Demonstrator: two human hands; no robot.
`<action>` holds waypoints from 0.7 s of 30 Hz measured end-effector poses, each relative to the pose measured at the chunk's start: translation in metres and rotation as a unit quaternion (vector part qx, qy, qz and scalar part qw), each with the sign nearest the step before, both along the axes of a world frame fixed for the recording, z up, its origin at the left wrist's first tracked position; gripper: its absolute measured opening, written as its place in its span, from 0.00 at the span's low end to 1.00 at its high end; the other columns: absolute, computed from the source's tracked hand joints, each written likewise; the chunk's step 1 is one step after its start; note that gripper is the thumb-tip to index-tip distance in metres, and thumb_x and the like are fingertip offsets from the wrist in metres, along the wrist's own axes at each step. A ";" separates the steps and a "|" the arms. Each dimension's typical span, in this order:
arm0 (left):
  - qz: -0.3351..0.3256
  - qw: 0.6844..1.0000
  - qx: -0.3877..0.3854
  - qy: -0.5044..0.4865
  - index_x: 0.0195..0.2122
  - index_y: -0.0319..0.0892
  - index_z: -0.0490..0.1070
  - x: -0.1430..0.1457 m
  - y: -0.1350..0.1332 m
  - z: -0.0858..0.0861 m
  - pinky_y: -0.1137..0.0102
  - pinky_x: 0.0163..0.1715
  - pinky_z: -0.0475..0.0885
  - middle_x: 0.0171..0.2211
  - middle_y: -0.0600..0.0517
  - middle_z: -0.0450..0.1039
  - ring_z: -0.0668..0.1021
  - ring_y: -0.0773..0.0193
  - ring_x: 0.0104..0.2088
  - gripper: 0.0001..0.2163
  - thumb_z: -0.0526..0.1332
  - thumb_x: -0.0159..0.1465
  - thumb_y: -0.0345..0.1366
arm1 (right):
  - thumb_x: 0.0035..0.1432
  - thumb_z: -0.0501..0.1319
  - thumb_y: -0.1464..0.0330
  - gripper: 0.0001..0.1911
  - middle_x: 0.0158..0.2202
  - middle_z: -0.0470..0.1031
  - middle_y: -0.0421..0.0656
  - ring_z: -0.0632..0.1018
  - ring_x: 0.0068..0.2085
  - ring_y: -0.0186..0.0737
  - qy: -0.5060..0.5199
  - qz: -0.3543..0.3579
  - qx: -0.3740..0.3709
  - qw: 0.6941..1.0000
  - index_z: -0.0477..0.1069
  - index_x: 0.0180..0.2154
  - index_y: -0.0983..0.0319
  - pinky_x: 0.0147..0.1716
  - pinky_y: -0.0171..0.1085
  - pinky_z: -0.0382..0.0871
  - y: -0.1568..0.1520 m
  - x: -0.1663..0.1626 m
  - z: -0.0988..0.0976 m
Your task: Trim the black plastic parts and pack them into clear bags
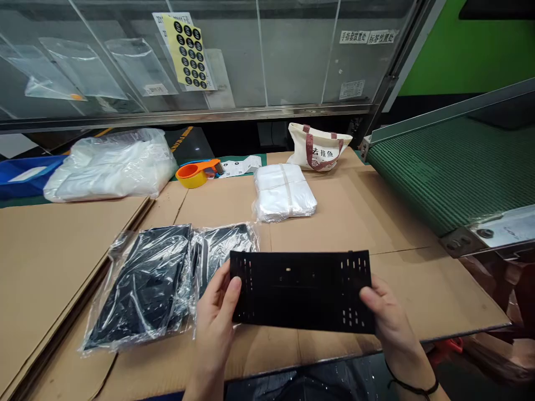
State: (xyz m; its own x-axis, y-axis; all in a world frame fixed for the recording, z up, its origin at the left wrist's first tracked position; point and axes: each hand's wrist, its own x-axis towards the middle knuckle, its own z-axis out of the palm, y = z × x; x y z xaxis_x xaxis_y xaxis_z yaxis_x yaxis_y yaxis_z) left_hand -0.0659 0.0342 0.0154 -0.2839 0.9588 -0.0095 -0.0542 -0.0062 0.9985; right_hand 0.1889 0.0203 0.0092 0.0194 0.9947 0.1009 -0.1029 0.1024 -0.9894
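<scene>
A flat black panel (303, 295) with rows of small slots near both short ends is held up over the cardboard-covered table. My left hand (217, 312) grips its left end, thumb on the near face. On the opposite end my right hand (387, 312) has its thumb pressed near the edge, the other fingers hidden behind. Just left of the panel lie a clear plastic bag with black contents (146, 284) and a second bagged black item (225, 245), the latter partly covered by my left hand and the panel.
Behind the panel sits a bundle of clear bags (284, 192). An orange tape dispenser (198, 172), a cloth bag (320, 146) and a large plastic bundle (112, 164) stand farther back. Stacked cardboard (62, 250) covers the left. A green conveyor belt (460, 167) slopes at right.
</scene>
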 end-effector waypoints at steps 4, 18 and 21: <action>0.003 0.997 0.080 0.015 0.58 0.48 0.66 0.006 -0.003 0.002 0.62 0.63 0.56 0.60 0.50 0.66 0.64 0.53 0.62 0.26 0.54 0.64 0.56 | 0.65 0.54 0.71 0.16 0.47 0.79 0.43 0.78 0.50 0.44 -0.229 0.014 0.264 0.937 0.73 0.51 0.54 0.49 0.44 0.73 0.001 -0.003 0.010; 0.071 0.983 0.137 -0.102 0.59 0.51 0.65 0.035 -0.015 0.011 0.53 0.66 0.47 0.65 0.52 0.58 0.57 0.51 0.66 0.25 0.63 0.60 0.32 | 0.63 0.58 0.64 0.42 0.71 0.38 0.44 0.47 0.69 0.50 -0.326 -0.144 0.186 0.916 0.33 0.69 0.56 0.63 0.54 0.54 -0.007 -0.028 -0.004; 0.077 0.981 0.150 -0.093 0.58 0.53 0.65 0.037 -0.015 0.008 0.58 0.67 0.48 0.64 0.54 0.59 0.56 0.55 0.66 0.25 0.64 0.60 0.31 | 0.65 0.55 0.62 0.40 0.71 0.38 0.44 0.45 0.69 0.51 -0.310 -0.164 0.184 0.918 0.33 0.69 0.56 0.62 0.55 0.56 -0.006 -0.029 -0.007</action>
State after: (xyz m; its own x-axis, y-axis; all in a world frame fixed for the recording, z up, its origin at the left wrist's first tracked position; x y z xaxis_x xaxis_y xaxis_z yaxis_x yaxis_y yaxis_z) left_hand -0.0288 0.0188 0.0235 -0.4459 0.8722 0.2011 -0.2104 -0.3205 0.9236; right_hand 0.1599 0.0145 0.0022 0.1379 0.8413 0.5228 0.5643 0.3670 -0.7395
